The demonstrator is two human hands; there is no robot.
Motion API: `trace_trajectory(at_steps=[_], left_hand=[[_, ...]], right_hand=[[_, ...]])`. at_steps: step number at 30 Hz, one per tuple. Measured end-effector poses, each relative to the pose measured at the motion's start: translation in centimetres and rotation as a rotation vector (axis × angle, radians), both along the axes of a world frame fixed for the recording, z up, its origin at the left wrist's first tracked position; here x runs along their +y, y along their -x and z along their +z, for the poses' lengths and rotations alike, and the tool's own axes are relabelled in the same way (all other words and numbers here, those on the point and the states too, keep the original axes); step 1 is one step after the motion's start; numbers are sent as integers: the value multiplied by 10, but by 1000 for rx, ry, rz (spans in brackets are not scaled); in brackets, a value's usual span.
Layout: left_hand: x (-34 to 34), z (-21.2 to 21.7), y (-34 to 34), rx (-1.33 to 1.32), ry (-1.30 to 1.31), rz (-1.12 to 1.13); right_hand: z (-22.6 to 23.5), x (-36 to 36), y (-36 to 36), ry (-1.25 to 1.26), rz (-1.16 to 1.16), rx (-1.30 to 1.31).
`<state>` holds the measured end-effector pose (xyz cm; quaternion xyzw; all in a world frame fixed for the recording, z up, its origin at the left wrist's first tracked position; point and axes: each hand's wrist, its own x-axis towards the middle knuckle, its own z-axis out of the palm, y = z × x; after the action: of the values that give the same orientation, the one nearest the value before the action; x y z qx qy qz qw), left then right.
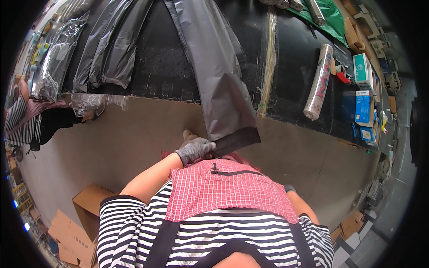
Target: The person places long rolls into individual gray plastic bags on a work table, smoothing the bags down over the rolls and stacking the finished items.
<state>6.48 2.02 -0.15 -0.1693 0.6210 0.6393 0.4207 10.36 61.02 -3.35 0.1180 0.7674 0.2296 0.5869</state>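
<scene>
My left hand [195, 150], in a grey glove, pinches the near left corner of a long grey plastic bag [219, 89]. The bag runs from the far side of the black table [163, 67] over its near edge and hangs down toward my checked red apron [232, 185]. At the bag's near end a darker black band [237, 141] shows. Only a bit of my gloved right hand [289, 188] shows, low at my right side beside the apron; its fingers are hidden.
More grey bags [114, 49] and a clear plastic bundle [58, 62] lie on the left of the table. A wrapped roll [319, 82], a tape dispenser [342, 74] and a blue box [364, 107] are on the right. Another person [40, 118] works at far left. A cardboard box [87, 203] stands behind my left.
</scene>
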Motion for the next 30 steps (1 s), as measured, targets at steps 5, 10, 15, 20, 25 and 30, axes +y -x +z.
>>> trace_trajectory(at_steps=[5, 10, 15, 20, 25, 30], left_hand=[[-47, 47, 37, 453, 621, -175], [-66, 43, 99, 1487, 1115, -353], [-58, 18, 132, 1612, 1072, -465], [-55, 25, 133, 1571, 1032, -494], [-69, 25, 133, 854, 143, 116], [-64, 56, 145, 746, -113, 749]], right_hand=[[57, -107, 93, 219, -3, 369], [87, -260, 212, 1289, 870, 1175], [70, -304, 250, 1608, 1117, 1003], [101, -319, 261, 1733, 1085, 780], [146, -357, 293, 2145, 122, 699], [169, -429, 343, 1991, -332, 695]])
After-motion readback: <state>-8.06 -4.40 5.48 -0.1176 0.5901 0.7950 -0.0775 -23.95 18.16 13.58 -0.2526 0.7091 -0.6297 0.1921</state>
